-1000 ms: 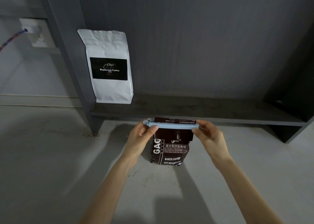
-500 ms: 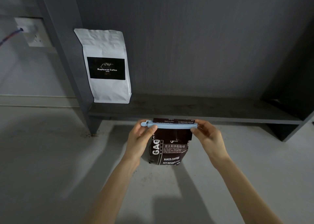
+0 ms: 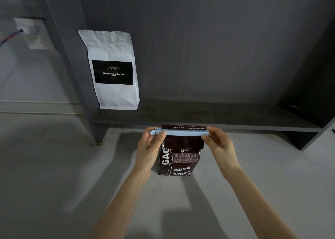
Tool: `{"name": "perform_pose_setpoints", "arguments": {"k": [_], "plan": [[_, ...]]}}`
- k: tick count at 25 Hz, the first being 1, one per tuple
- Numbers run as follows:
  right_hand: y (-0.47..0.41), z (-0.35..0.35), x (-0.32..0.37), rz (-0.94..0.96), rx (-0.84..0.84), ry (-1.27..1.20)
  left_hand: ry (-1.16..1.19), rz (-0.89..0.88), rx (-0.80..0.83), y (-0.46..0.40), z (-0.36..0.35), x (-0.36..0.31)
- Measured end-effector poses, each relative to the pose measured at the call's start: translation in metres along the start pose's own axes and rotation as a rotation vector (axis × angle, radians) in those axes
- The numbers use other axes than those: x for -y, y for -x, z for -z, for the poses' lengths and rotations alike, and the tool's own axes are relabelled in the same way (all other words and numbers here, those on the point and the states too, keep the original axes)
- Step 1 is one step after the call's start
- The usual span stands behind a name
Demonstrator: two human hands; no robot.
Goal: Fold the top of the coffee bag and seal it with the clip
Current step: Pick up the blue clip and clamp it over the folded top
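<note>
A: What's around the work?

B: A white coffee bag (image 3: 112, 70) stands on the dark shelf (image 3: 217, 115) at far left, well apart from the hands. A wall socket (image 3: 34, 33) sits further left. Nothing blocks the view.

A: And the dark coffee bag (image 3: 178, 159)?

B: Upright on the tabletop (image 3: 54, 175) just near of the shelf, top folded. The blue clip (image 3: 181, 132) lies across the fold, long axis left to right.

A: Hands?

B: The left hand (image 3: 149, 148) pinches the clip's left end, the right hand (image 3: 220, 144) its right end, fingers closed on it.
</note>
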State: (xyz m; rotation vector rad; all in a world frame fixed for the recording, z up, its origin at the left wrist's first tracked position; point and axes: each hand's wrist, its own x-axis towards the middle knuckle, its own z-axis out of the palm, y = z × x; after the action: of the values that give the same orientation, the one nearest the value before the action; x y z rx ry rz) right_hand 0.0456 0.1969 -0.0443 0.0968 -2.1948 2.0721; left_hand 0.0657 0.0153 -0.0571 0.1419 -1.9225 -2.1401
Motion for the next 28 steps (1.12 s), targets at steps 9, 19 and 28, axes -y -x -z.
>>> {"name": "perform_pose_setpoints", "arguments": {"k": [9,19,28], "plan": [[0.004,-0.005,-0.020,-0.004,0.062,0.034,-0.009,-0.021,0.095,-0.001,0.006,0.008],[0.018,-0.019,-0.060,-0.076,0.109,0.195,-0.136,-0.025,0.152,0.010,0.009,0.054],[0.029,-0.020,-0.052,-0.094,0.015,0.222,-0.216,-0.083,0.103,0.012,0.010,0.044]]}}
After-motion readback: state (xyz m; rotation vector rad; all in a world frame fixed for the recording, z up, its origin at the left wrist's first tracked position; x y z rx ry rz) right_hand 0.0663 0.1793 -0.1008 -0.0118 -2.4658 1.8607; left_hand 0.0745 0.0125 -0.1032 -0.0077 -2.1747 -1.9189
